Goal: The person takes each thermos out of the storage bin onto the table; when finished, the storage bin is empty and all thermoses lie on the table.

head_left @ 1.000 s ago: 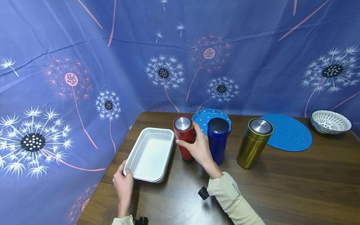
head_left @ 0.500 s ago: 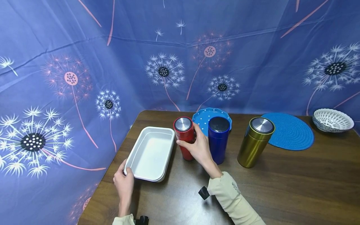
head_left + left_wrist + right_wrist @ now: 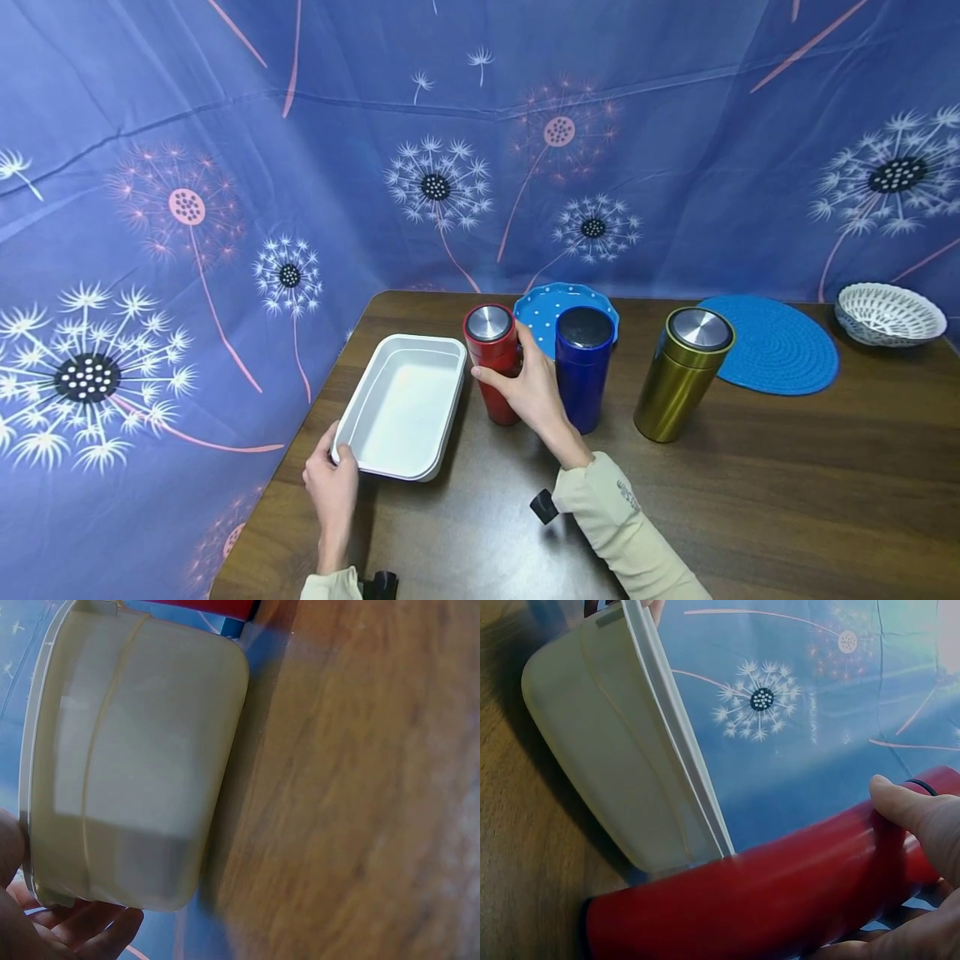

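My left hand grips the near left corner of a white rectangular plastic tub, its thumb over the rim. In the left wrist view the fingers curl around the outside of that corner. To the right of the tub, my right hand holds a red thermos flask with a silver lid, thumb on its near left side. The flask stands upright on the table, close to the tub's right side. In the right wrist view the red flask overlaps the end of the tub.
A blue flask stands just right of my right hand, and a gold flask farther right. Behind them lie a blue dotted plate and a round blue placemat. A white openwork bowl sits at the back right of the wooden table.
Both hands keep their holds on the tub and the red flask. Only the head view shifts slightly.
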A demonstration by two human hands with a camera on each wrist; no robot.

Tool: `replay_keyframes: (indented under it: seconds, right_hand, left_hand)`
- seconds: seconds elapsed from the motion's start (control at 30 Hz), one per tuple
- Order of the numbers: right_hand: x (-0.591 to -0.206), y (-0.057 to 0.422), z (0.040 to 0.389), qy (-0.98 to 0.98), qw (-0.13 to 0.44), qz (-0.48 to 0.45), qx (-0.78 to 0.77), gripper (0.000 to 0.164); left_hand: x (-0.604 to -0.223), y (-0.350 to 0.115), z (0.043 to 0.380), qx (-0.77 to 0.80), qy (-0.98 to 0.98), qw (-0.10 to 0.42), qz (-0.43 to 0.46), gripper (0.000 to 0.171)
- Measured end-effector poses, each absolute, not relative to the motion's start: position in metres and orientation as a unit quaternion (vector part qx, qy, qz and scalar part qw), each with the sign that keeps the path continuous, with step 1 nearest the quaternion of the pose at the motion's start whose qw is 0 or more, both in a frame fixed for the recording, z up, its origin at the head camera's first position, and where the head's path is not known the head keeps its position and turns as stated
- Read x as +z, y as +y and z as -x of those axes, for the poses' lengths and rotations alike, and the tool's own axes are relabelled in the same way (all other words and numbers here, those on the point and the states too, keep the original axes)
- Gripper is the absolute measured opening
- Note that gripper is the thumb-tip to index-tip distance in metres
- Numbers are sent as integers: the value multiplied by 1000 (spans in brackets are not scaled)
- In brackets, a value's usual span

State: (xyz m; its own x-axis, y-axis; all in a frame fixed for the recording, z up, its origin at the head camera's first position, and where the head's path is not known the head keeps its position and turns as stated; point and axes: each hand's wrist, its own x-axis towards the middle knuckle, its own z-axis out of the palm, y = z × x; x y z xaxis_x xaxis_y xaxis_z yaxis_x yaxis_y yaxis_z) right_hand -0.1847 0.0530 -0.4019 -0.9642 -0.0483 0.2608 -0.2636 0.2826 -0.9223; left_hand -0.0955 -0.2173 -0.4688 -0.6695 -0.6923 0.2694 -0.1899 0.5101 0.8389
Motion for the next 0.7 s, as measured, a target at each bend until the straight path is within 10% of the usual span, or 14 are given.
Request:
replay_keyframes:
  seconds: [0.7]
  right_hand:
    - [-407,51,165,-796,69,-93,594,102]
  left_hand:
    - [-469,-217,97,-402,-821,306,-265,37]
